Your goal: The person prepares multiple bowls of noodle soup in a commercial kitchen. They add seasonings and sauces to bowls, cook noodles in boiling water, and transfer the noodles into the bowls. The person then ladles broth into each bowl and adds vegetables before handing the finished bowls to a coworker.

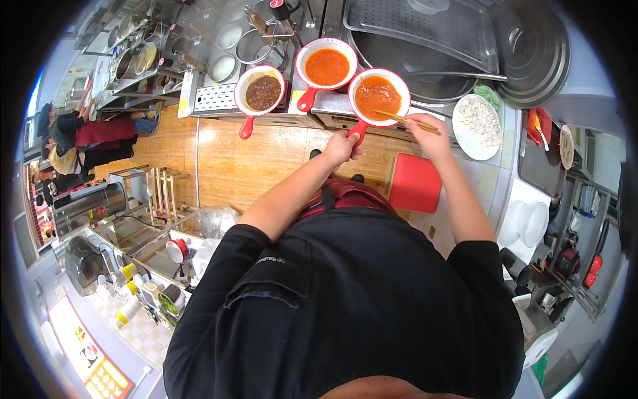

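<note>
My left hand [343, 149] grips the red handle of a white, red-rimmed bowl [404, 99] at the counter's front edge. Orange-red sauce or soup [377, 96] fills much of that bowl. Between the fingers of my right hand [429, 134] are wooden chopsticks [398, 118], their tips in the orange-red liquid. Just behind and to the left stands a matching handled bowl [305, 56] of orange-red liquid [326, 67]. Farther left is a third handled bowl [239, 95], holding dark brown sauce [264, 93] with bits in it.
A white plate [461, 134] of pale sliced food [481, 119] stands right of my right hand. Behind are a large pan [398, 55], a perforated metal tray [423, 30] and a round lid [533, 55]. A red stool [416, 183] stands below. Co-workers [99, 129] are far left.
</note>
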{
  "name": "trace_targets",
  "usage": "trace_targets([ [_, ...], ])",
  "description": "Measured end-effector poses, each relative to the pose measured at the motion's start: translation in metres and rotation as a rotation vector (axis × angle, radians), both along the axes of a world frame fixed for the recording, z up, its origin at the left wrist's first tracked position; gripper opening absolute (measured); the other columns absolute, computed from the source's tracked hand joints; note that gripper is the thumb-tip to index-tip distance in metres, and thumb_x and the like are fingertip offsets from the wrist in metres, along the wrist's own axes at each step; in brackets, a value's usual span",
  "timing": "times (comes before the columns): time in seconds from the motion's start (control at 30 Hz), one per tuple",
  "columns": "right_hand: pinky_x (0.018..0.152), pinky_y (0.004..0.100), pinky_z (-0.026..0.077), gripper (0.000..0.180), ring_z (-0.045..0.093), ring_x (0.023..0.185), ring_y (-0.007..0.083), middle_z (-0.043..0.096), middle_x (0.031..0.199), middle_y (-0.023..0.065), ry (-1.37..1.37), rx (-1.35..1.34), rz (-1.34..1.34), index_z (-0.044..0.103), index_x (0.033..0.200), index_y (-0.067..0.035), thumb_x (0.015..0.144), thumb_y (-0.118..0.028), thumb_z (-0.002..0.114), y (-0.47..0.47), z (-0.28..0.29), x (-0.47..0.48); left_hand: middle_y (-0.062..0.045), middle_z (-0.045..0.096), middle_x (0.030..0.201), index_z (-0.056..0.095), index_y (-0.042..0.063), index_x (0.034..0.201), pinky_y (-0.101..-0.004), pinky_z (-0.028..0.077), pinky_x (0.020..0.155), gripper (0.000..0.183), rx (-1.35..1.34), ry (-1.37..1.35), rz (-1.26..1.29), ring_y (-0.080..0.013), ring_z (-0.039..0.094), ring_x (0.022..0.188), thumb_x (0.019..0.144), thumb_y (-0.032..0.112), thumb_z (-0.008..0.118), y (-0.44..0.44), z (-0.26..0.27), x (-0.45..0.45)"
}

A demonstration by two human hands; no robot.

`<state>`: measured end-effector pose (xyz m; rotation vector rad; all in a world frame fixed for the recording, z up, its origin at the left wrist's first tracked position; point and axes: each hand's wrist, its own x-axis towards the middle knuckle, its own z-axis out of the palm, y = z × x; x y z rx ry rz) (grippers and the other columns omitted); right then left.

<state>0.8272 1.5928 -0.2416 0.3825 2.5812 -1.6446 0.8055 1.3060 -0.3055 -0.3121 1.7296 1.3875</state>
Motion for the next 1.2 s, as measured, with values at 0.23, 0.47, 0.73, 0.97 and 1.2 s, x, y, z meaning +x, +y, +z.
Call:
trace_targets([
  [0.23,0.088,0.0309,0.056,0.019,0.072,0.095,0.0170,0.077,0.110,0.0101,0.154,0.120,0.080,0.081,0.114,-0.005,0.099,-0.016,0.076,-0.003,0.000,-0.002,-0.009,0.074,0.088,0.060,0.003,0.118,-0.0284,0.043,0.053,0.037,-0.014,-0.039,-0.011,-0.0133,0.058,0.063,0.111,0.039,0.053,-0.001,0.003,-0.005],
  [0.47,0.084,0.0331,0.057,0.013,0.073,0.093,0.0189,0.076,0.101,0.0108,0.249,0.016,0.081,0.080,0.106,-0.002,0.097,-0.011,0.077,-0.016,0.009,0.009,-0.009,0.074,0.089,0.061,0.003,0.118,-0.0289,0.043,0.054,0.038,0.002,-0.012,0.007,-0.0139,0.059,0.065,0.110,0.039,0.053,0.000,0.005,-0.001],
  [0.73,0.082,0.0403,0.058,0.021,0.071,0.096,0.0334,0.072,0.108,0.0148,0.572,0.374,0.219,0.074,0.112,-0.003,0.091,0.000,0.074,-0.025,0.007,0.101,-0.012,0.073,0.092,0.063,-0.002,0.113,-0.0340,0.055,0.068,0.040,-0.103,0.198,-0.019,-0.0190,0.068,0.075,0.104,0.037,0.061,-0.001,-0.002,0.003],
  [0.97,0.083,0.0427,0.057,0.029,0.069,0.097,0.0369,0.070,0.111,0.0147,0.631,0.480,0.207,0.072,0.114,-0.004,0.086,0.003,0.076,-0.042,0.003,0.123,-0.013,0.074,0.087,0.065,-0.003,0.112,-0.0391,0.056,0.067,0.041,-0.139,0.314,0.003,-0.0231,0.070,0.070,0.102,0.036,0.062,0.003,-0.018,0.006],
  [1.2,0.087,0.0433,0.058,0.024,0.069,0.101,0.0381,0.071,0.111,0.0172,0.598,0.460,0.173,0.074,0.111,-0.001,0.088,0.003,0.076,-0.052,0.002,0.117,-0.019,0.075,0.086,0.066,-0.003,0.113,-0.0456,0.059,0.071,0.045,-0.180,0.363,-0.048,-0.0301,0.075,0.072,0.102,0.041,0.063,0.001,-0.045,0.004],
])
